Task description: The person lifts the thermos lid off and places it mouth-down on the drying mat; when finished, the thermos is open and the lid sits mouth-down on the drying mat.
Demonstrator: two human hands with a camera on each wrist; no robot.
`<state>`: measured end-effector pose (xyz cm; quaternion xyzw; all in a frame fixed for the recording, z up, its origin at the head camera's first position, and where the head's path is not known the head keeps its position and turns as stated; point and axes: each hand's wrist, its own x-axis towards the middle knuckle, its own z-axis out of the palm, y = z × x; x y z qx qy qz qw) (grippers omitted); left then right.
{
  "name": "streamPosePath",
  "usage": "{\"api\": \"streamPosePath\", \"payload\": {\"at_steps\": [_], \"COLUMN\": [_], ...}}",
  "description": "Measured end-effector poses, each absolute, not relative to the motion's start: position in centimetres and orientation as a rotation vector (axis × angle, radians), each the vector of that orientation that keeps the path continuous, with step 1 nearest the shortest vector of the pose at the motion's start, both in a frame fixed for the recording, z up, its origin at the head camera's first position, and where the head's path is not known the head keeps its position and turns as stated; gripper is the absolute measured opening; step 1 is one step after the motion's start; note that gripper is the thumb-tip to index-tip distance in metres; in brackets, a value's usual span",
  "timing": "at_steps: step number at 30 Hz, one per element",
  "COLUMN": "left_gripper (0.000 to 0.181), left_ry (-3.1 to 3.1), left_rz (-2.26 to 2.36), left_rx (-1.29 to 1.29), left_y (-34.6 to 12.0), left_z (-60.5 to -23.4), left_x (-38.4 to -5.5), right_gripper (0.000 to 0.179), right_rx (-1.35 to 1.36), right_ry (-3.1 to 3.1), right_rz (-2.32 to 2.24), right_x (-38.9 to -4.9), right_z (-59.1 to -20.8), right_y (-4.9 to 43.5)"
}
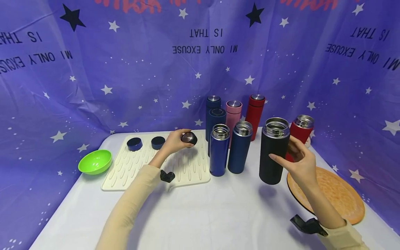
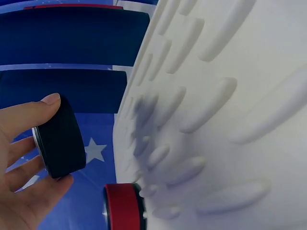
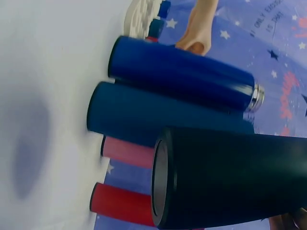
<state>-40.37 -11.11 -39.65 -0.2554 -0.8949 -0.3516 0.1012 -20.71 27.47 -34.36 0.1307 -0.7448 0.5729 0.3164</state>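
Observation:
My left hand (image 1: 173,143) pinches a black bottle lid (image 1: 189,138) with a silvery top, held above the right half of a white ridged mat (image 1: 190,175). In the left wrist view, thumb and fingers grip the lid (image 2: 61,139) by its rim. My right hand (image 1: 302,168) grips a black thermos bottle (image 1: 271,159) from its right side. The bottle is lidless, with its steel mouth showing. It hangs nearly upright above the white table, its shadow apart from its base in the right wrist view. A lidless blue bottle (image 1: 218,156) and a lidless dark blue bottle (image 1: 239,154) stand between the hands.
Two blue lids (image 1: 134,144) and a red lid (image 2: 125,206) lie on the mat. Behind stand lidded dark blue, pink (image 1: 233,116) and red (image 1: 254,119) bottles. A lidless red bottle (image 1: 300,132), an orange round mat (image 1: 335,196) and a green bowl (image 1: 95,162) flank them.

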Motion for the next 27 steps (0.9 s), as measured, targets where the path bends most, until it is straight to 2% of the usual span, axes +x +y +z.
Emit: {"api": "streamPosePath", "payload": {"at_steps": [13, 20, 27], "left_gripper": [0.069, 0.068, 0.067], "left_ry": [-2.692, -2.732, -2.815], "left_rz": [-0.974, -0.925, -0.914], "left_rx": [-0.706, -0.703, -0.616], "left_y": [-9.8, -8.9, -8.1], "left_z": [-41.4, -41.6, -41.9], "left_x": [-43.0, -43.5, -44.1], "right_gripper": [0.066, 0.071, 0.068], "right_rx": [0.112, -0.021, -0.135], "right_ry": [-1.951, -1.942, -1.871], "right_rz": [1.412, 1.418, 1.392], "right_x": [-25.5, -28.9, -31.5], "right_z": [-34.5, -35.3, -36.0], "right_y": [29.0, 29.1, 29.0]}}
